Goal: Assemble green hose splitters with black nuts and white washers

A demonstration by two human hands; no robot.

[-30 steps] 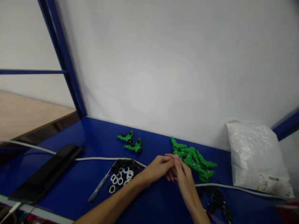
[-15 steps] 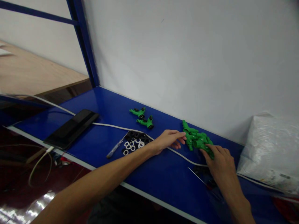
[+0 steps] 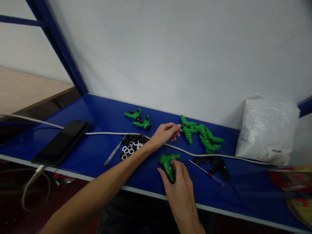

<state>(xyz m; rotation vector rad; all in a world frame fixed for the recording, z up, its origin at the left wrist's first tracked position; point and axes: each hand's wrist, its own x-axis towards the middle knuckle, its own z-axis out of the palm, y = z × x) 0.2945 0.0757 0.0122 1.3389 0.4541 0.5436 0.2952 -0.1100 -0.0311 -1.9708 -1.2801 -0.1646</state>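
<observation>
My right hand (image 3: 180,187) is closed around a green Y-shaped hose connector (image 3: 168,164), with the thumb on its left side and fingers on its right, near the front of the blue table. Farther back, my left hand (image 3: 167,134) holds nothing; its fingers are loosely bent and apart. Just right of its fingertips lies a pile of green connectors (image 3: 188,131), which extends to the right. Two more green connectors with black fittings (image 3: 143,123) rest at the back left. White and black rings (image 3: 130,148) lie below them, partly behind my left forearm.
A clear-handled screwdriver (image 3: 113,154) is left of the rings. Another screwdriver (image 3: 216,178) lies beside small black parts (image 3: 216,165). A white cable (image 3: 107,133) crosses the blue table (image 3: 95,169), passing a black phone (image 3: 62,141). A plastic-wrapped package (image 3: 266,130) stands at right.
My right hand has drawn one green connector from the pile toward the table's front and left. My left hand stays beside the pile. The view has shifted to the right.
</observation>
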